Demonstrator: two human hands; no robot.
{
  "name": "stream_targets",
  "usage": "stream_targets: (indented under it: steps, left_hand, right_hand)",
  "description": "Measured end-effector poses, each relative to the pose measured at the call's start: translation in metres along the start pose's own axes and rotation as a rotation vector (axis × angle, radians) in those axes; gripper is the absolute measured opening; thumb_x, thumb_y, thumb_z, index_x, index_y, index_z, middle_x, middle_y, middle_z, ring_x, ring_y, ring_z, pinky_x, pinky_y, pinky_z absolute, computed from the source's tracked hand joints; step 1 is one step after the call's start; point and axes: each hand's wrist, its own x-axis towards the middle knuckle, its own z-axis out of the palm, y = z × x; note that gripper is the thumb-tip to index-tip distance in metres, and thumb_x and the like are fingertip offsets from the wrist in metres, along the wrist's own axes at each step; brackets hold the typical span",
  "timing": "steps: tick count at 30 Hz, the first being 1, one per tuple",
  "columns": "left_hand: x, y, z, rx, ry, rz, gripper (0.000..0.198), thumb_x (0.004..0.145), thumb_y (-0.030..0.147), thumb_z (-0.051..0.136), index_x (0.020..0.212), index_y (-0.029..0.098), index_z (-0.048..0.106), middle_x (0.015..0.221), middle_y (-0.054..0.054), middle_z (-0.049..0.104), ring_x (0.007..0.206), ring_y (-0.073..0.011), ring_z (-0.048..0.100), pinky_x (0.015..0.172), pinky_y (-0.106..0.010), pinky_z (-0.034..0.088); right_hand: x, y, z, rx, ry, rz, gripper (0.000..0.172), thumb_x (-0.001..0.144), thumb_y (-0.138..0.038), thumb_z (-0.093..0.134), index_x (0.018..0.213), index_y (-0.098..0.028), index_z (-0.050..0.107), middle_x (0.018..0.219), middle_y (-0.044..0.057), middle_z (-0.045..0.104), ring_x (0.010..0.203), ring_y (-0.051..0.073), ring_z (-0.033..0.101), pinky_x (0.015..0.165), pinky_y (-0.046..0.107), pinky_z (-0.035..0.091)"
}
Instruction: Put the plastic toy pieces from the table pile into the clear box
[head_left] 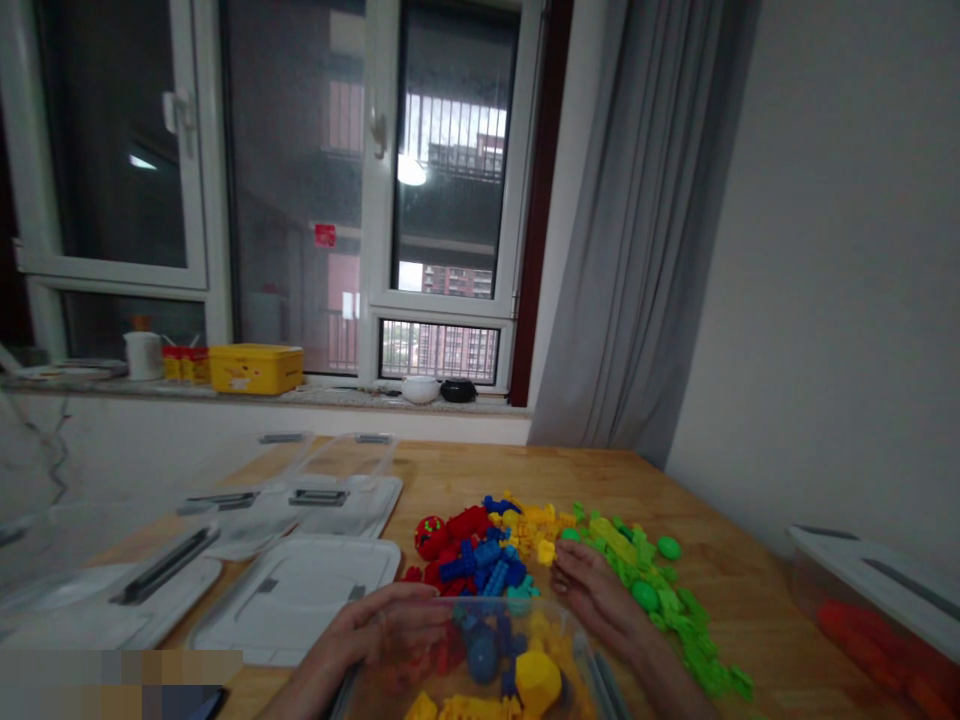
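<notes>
A heap of small plastic building pieces lies on the wooden table [480,470], roughly grouped by colour: red pieces [450,545], blue pieces [487,570], yellow pieces [534,528] and green pieces [660,600]. A clear plastic bin [495,665] with blue and yellow pieces inside stands at the near edge. My left hand [390,630] is curled over the bin's left rim. My right hand [596,590] rests on the table among the yellow and green pieces, fingers bent, fingertips next to a yellow piece [546,552].
Several white bin lids [300,590] and clear bins [345,455] lie on the left of the table. A lidded bin with orange pieces [877,620] stands at the right. On the window sill sit a yellow tin [255,368], a white cup [142,353] and bowls [420,389].
</notes>
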Motion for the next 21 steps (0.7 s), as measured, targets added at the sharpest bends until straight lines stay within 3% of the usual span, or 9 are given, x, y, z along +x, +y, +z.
stream_targets:
  steps: [7, 13, 19, 21]
  left_hand:
    - [0.002, -0.007, -0.011, -0.029, -0.011, -0.001, 0.049, 0.061, 0.017, 0.062, 0.108, 0.025, 0.071, 0.117, -0.009, 0.076, 0.118, -0.0390, 0.061, 0.109, -0.067, 0.028]
    - [0.002, -0.010, -0.013, -0.046, -0.017, 0.002, 0.048, 0.061, 0.018, 0.063, 0.107, 0.024, 0.072, 0.116, -0.010, 0.077, 0.118, -0.0404, 0.061, 0.110, -0.065, 0.027]
    - [0.001, -0.010, -0.011, -0.105, -0.014, -0.023, 0.047, 0.061, 0.020, 0.066, 0.108, 0.024, 0.072, 0.115, -0.010, 0.077, 0.113, -0.0381, 0.066, 0.109, -0.063, 0.033]
    - [0.002, -0.008, -0.012, -0.084, -0.009, -0.037, 0.047, 0.061, 0.021, 0.067, 0.107, 0.023, 0.072, 0.115, -0.010, 0.077, 0.112, -0.0380, 0.066, 0.108, -0.062, 0.033]
  right_hand:
    - [-0.022, -0.017, 0.024, -0.073, -0.149, 0.087, 0.032, 0.054, -0.036, 0.089, 0.075, -0.018, 0.074, 0.086, 0.004, 0.067, 0.084, 0.018, 0.061, 0.081, 0.030, 0.046]
    - [-0.027, -0.022, 0.025, -0.167, -0.256, 0.044, 0.027, 0.056, -0.036, 0.089, 0.067, -0.018, 0.073, 0.083, 0.001, 0.063, 0.085, 0.016, 0.056, 0.077, 0.024, 0.042]
    - [-0.018, -0.014, 0.023, -0.155, -0.123, -0.014, 0.030, 0.066, -0.044, 0.082, 0.071, -0.017, 0.071, 0.071, 0.000, 0.060, 0.069, 0.013, 0.052, 0.066, 0.023, 0.041]
    - [-0.010, -0.008, 0.017, -0.245, -0.046, -0.059, 0.033, 0.071, -0.050, 0.076, 0.073, -0.017, 0.071, 0.067, 0.000, 0.060, 0.064, 0.013, 0.051, 0.061, 0.024, 0.039]
